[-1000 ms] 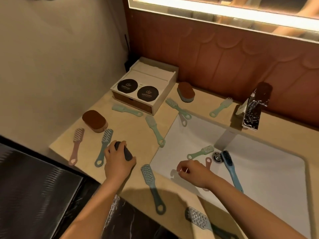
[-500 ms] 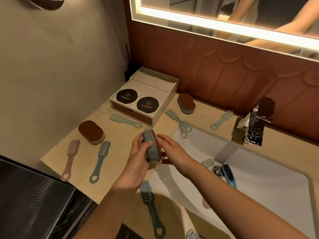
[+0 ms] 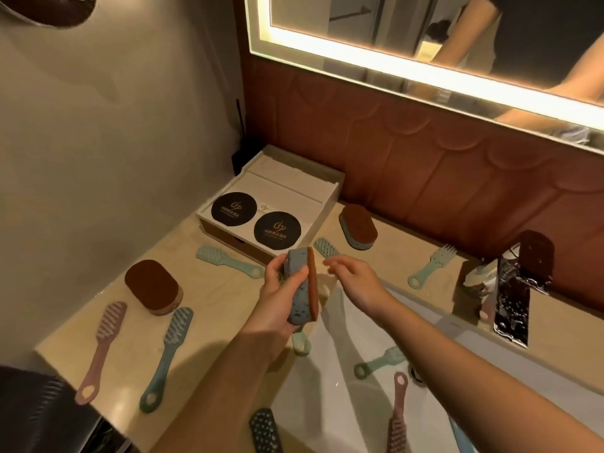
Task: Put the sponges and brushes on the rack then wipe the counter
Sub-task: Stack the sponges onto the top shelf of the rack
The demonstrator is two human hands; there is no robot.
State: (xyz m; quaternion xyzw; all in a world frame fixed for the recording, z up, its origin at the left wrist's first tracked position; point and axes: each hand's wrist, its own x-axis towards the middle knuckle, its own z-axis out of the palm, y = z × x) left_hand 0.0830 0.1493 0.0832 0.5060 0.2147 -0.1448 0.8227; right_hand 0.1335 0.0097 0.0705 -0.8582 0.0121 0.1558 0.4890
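Observation:
My left hand (image 3: 277, 295) grips a blue-grey sponge (image 3: 300, 287) with a brown scrub side, held on edge above the counter's (image 3: 209, 308) middle. My right hand (image 3: 356, 282) hovers just right of it with relaxed fingers, holding nothing. Two more brown-topped sponges lie on the counter, one at the left (image 3: 152, 286) and one by the back wall (image 3: 358, 230). Several long-handled brushes lie scattered: a pink brush (image 3: 101, 349) and a teal brush (image 3: 166, 354) at front left, a mint brush (image 3: 228, 260) near the box, another mint brush (image 3: 431, 266) at the back.
A white box (image 3: 277, 204) with two black round labels stands at the back left. The white sink basin (image 3: 343, 387) holds a mint brush (image 3: 379, 359) and a pink brush (image 3: 397, 416). A chrome tap (image 3: 516, 289) stands at the right, a lit mirror (image 3: 425, 44) above.
My left hand picked the sponge up from the counter's front left and raised it to the middle. My right hand came up from the basin beside it, then drew slightly off the sponge.

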